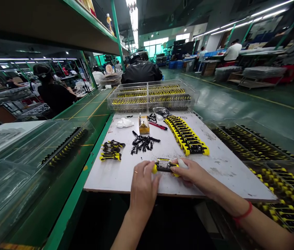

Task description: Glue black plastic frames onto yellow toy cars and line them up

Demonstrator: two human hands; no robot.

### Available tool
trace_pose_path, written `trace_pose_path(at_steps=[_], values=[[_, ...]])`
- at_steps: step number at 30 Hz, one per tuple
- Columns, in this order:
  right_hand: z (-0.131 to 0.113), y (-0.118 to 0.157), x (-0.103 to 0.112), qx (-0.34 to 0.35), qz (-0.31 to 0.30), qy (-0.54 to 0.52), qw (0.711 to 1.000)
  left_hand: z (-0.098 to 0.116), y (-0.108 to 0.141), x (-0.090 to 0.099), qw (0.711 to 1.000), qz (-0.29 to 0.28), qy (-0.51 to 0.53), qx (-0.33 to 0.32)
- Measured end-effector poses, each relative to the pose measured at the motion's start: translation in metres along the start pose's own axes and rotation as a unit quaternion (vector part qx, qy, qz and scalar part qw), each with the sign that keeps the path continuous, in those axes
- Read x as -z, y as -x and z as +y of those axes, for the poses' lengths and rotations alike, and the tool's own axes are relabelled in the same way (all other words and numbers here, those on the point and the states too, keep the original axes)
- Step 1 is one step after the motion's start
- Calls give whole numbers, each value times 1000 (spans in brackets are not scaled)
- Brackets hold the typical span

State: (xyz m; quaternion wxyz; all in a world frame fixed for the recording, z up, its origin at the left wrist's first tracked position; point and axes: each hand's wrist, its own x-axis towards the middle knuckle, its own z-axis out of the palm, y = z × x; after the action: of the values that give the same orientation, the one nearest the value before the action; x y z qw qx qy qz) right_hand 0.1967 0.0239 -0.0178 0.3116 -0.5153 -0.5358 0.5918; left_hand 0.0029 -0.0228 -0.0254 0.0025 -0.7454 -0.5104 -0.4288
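Observation:
A black and yellow plastic part (pixel 164 164) is held level just above the near half of the white board. My left hand (pixel 144 184) closes its fingertips on the yellow left end. At the other end, my right hand (pixel 190 172) pinches the part with its thumb on the near side. A whitish rounded object (pixel 182 163) shows at the right hand's fingers; its kind is unclear. Beyond my hands lies a loose pile of small black pieces (pixel 144 143). Similar black and yellow parts (pixel 112 151) lie to the left, and a long row of them (pixel 186 135) to the right.
At the board's (pixel 214 177) far side are a small amber box (pixel 144 125), a red cutter knife (pixel 157 125) and crumpled white material (pixel 124 123). Clear trays with parts stand behind (pixel 149 83), at right (pixel 274 166) and left (pixel 84 126). A person in black (pixel 141 71) sits ahead.

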Motion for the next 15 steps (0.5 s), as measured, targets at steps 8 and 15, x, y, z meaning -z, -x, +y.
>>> trace_pose_path(at_steps=[8, 15], values=[[-15, 18, -6, 24, -58, -24, 998, -2, 2, -9, 993, -57, -7, -100], [-6, 4, 6, 122, -54, 148, 980, -2, 9, -13, 994, -52, 91, -23]])
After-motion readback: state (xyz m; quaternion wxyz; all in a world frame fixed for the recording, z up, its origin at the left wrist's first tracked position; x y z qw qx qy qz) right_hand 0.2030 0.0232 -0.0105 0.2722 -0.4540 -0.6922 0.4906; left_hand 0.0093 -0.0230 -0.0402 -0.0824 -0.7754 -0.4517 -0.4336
